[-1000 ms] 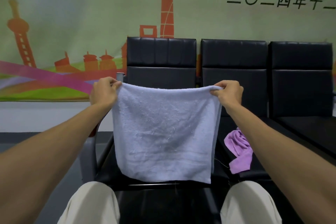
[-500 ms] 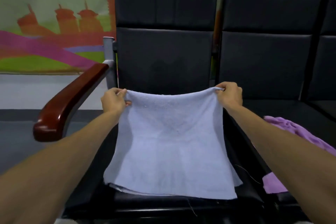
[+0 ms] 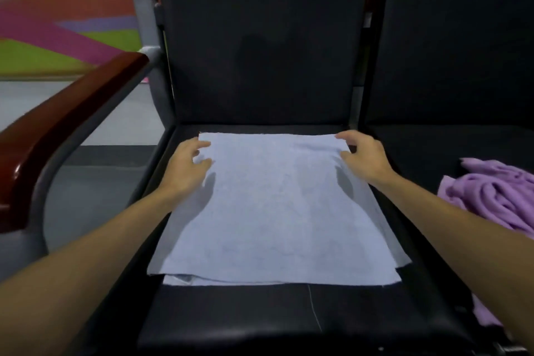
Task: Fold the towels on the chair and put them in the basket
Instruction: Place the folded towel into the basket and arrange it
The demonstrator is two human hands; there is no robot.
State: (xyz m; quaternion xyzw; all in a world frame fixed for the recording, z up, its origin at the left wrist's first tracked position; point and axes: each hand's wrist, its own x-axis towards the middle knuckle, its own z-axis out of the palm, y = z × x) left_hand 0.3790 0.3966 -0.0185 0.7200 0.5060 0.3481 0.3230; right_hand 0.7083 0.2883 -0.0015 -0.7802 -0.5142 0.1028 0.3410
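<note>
A pale blue towel (image 3: 274, 211) lies flat on the black chair seat (image 3: 231, 312), doubled over, with a lower layer showing at its near edge. My left hand (image 3: 186, 165) is at the towel's far left corner, fingers loose and spread, touching the cloth. At the far right corner my right hand (image 3: 364, 156) has relaxed fingers hovering on the edge. Neither hand grips the towel. A crumpled purple towel (image 3: 491, 196) sits on the neighbouring seat to the right. No basket is in view.
A reddish wooden armrest (image 3: 57, 124) on a grey metal frame runs along the left of the seat. The black backrest (image 3: 260, 52) rises right behind the towel. A loose thread (image 3: 315, 312) hangs at the seat's front.
The towel has gone from hanging between my raised hands to lying flat on the seat. Both hands lowered with it and loosened their pinch on the far corners.
</note>
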